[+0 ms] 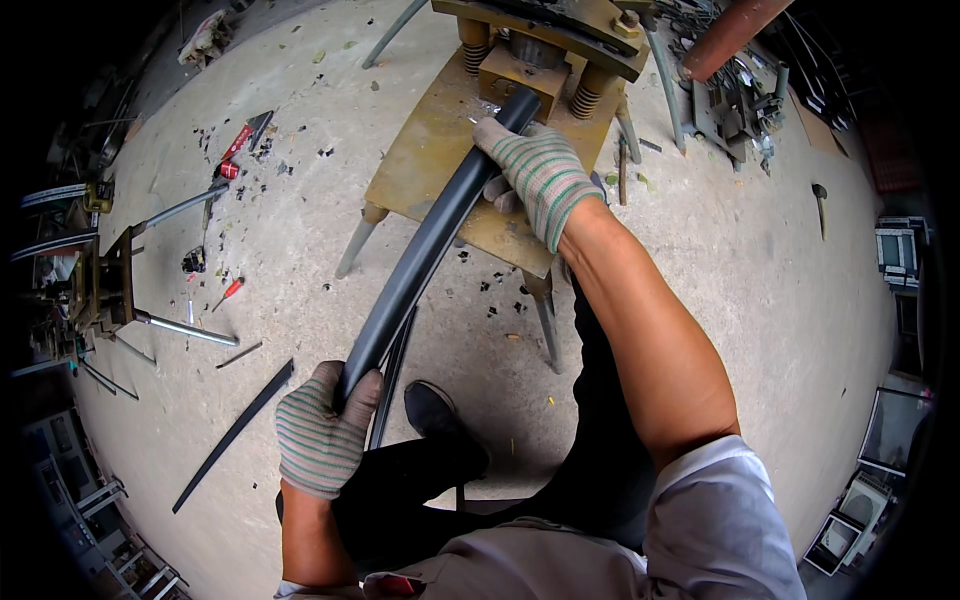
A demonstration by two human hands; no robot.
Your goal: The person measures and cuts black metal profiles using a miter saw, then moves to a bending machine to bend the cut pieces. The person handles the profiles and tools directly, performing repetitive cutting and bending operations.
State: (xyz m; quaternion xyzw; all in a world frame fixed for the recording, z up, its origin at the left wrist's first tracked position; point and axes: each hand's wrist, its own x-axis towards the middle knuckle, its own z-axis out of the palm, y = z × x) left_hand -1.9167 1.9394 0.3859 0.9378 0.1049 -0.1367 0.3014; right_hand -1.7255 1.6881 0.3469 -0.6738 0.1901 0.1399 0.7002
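A long dark grey metal profile bar (425,235) slants from my lap side up to the press. My left hand (325,425), in a striped knit glove, is closed round its near end, thumb on top. Further up, my right hand (535,175), gloved the same way, grips it near the far end. That far end lies at the yellow-brown block of the punch press (515,75), above its metal table plate (425,165). Whether the tip sits inside the block I cannot tell. Springs flank the block on both sides.
A second dark bar (395,375) leans beneath the held one. On the concrete floor lie another dark strip (235,435), a red-handled screwdriver (230,292), a hammer (820,205) and small black scraps. Another metal stand (120,275) is at the left. The press legs reach near my feet.
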